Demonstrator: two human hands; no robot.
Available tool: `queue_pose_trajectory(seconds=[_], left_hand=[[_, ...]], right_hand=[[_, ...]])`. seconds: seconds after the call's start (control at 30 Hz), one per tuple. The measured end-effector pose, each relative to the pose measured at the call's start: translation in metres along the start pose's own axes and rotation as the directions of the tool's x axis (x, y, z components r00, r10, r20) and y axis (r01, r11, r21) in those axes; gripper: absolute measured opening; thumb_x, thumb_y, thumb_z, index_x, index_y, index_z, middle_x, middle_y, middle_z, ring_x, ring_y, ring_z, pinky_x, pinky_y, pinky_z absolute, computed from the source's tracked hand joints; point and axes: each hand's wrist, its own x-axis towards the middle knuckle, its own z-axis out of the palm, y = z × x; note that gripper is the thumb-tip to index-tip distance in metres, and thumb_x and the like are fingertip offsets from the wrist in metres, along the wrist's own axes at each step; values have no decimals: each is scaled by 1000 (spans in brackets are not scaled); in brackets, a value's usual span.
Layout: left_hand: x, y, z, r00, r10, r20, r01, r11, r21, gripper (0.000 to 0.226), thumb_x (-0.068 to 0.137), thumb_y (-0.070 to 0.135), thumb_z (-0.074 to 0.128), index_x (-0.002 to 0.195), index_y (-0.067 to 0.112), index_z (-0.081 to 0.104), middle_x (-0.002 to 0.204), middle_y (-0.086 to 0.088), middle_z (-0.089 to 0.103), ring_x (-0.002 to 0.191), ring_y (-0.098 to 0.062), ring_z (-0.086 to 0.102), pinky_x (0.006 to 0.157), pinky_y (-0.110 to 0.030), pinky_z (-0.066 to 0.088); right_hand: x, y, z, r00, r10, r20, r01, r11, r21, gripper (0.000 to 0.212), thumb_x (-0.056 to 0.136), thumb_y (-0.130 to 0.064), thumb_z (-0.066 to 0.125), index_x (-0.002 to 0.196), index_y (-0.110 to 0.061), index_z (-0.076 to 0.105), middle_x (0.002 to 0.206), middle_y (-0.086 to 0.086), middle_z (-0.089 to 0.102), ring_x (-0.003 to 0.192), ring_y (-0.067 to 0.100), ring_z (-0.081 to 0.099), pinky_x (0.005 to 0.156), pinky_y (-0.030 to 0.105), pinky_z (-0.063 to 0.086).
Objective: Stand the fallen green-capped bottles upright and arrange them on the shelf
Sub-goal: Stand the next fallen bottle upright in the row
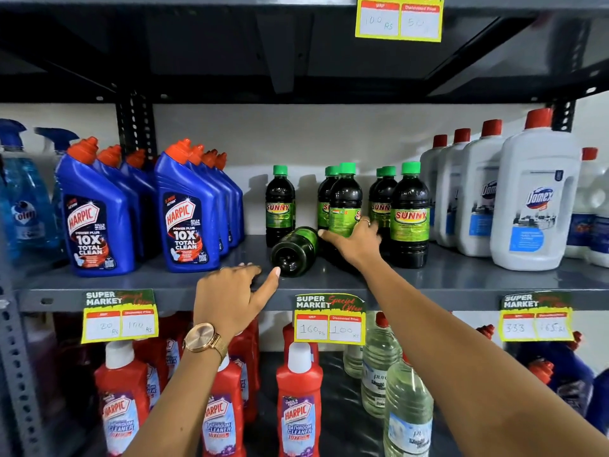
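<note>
The grey shop shelf [461,282] carried one fallen bottle [295,250] near its front edge, base outward, long axis running back. The right hand [354,242], open, touched its upper side; the left hand [230,296], loosely open and empty, hovered just beside its base.

On the shelf [461,282], one fallen bottle [294,251] lies in the middle, near the front, with standing bottles [409,215] just behind it and to its right, the left hand [230,300] near its base and the right hand [354,242] touching its far end.
</note>
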Motion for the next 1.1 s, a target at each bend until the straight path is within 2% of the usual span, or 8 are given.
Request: queue_pose_trajectory(seconds=[0.13, 0.33, 0.43, 0.53, 0.63, 0.8, 1.0, 1.1], left_hand=[[0, 1, -1, 1000, 1, -1, -1, 1000, -5, 64, 84, 65, 28, 66, 20, 69, 58, 1, 67, 55, -22, 64, 45, -26, 41], [0, 1, 0, 1000, 2, -4, -2, 1000, -3, 63, 85, 64, 28, 63, 19, 67, 57, 1, 67, 54, -21, 63, 43, -26, 40], [1, 1, 0, 1000, -5, 6, 5, 1000, -3, 62, 84, 64, 29, 63, 19, 67, 58, 1, 66, 55, -21, 64, 44, -26, 42], [0, 0, 0, 1000, -6, 9, 6, 1000, -5, 63, 85, 64, 27, 66, 20, 67, 59, 1, 67, 56, -21, 64, 44, -27, 44], [0, 1, 1, 1000, -7, -5, 7, 1000, -6, 62, 84, 63, 29, 68, 21, 71, 60, 1, 69, 57, -22, 66, 44, -27, 46], [1, 1, 1, 1000, -8, -1, 8, 1000, 4, 63, 84, 64, 28, 71, 22, 72, 62, 2, 70, 58, -21, 67, 45, -26, 44], [2, 0, 0, 1000, -1, 19, 1, 1000, 12, 63, 84, 64, 28, 68, 21, 71, 59, 2, 68, 55, -20, 65, 43, -26, 42], [0, 0, -1, 999, 3, 49, -4, 1000, 9, 67, 82, 68, 25, 72, 22, 71, 62, 2, 69, 58, -19, 65, 45, -27, 44]], right_hand=[[1, 2, -1, 998, 42, 37, -48, 981, 187, 66, 79, -34, 70, 130, -2, 44, 129, 19, 56, 113, 36, 57, 97, 44, 48], [0, 4, 0, 1000, 14, -16, -15, 998, -60, 106, 68, -61, 75, 143, 1, 32, 145, 22, 37, 134, 43, 36, 109, 48, 33], [1, 2, 2, 999, 36, 35, -35, 999, -31, 107, 74, -63, 68, 148, 1, 24, 151, 22, 30, 138, 42, 32, 111, 49, 30], [2, 5, 0, 994, 77, 80, -92, 975, 202, 73, 79, -39, 72, 134, 0, 44, 134, 19, 54, 117, 34, 55, 93, 38, 46], [3, 10, -3, 994, 91, 55, -99, 980, 172, 46, 76, -21, 71, 113, 0, 54, 119, 19, 63, 93, 30, 58, 76, 34, 48], [2, 5, -3, 994, 56, 91, -67, 990, 122, 63, 77, -21, 78, 127, 1, 45, 126, 20, 58, 113, 37, 59, 96, 42, 51], [-4, 3, -7, 992, 85, 98, -92, 994, 64, 67, 77, -25, 79, 127, 3, 45, 129, 22, 57, 116, 37, 58, 95, 41, 50], [-13, 1, -11, 995, 100, 10, -100, 995, -26, 87, 72, -39, 82, 133, 6, 40, 134, 22, 51, 121, 40, 54, 94, 43, 48]])
